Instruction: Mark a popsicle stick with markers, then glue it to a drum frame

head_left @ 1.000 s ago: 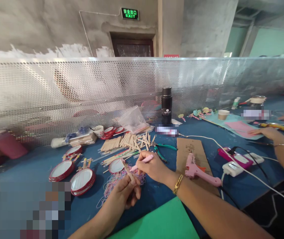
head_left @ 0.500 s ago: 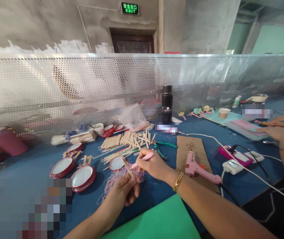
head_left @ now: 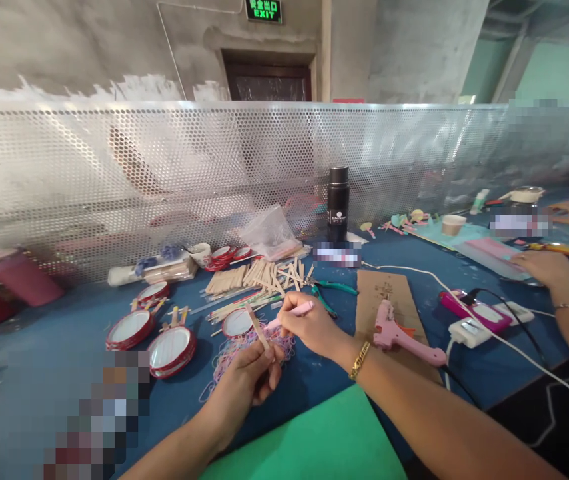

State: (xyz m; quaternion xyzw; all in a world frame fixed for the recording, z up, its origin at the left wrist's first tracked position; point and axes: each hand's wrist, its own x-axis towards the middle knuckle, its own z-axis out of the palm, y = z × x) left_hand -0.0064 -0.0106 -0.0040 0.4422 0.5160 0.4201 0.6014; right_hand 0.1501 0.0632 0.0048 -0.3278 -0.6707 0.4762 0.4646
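Note:
My left hand (head_left: 257, 370) pinches the lower end of a flat wooden craft stick (head_left: 256, 325), which points up and away. In my right hand (head_left: 309, 327) is a pink marker pen (head_left: 297, 312), its tip close to the stick; I cannot tell whether they touch. Below and behind the hands lies a tangle of pastel elastic loops (head_left: 222, 360). A small round drum with a red rim and white face (head_left: 238, 323) sits just beyond the stick. More such drums (head_left: 170, 350) rest to the left, with sticks on them.
A pile of wooden sticks (head_left: 264, 275) and teal pliers (head_left: 332, 288) lie behind the hands. A pink glue gun (head_left: 399, 337) rests on cardboard (head_left: 369, 297). Green sheet (head_left: 309, 440) in front; black bottle (head_left: 338, 207) at the back. A co-worker's hands (head_left: 544, 267) are at right, near cables.
The pen tip has shifted slightly along the stick, and both hands keep their hold. The view has tilted a little. The co-worker's hands have moved apart, leaving a yellow-handled tool on the table.

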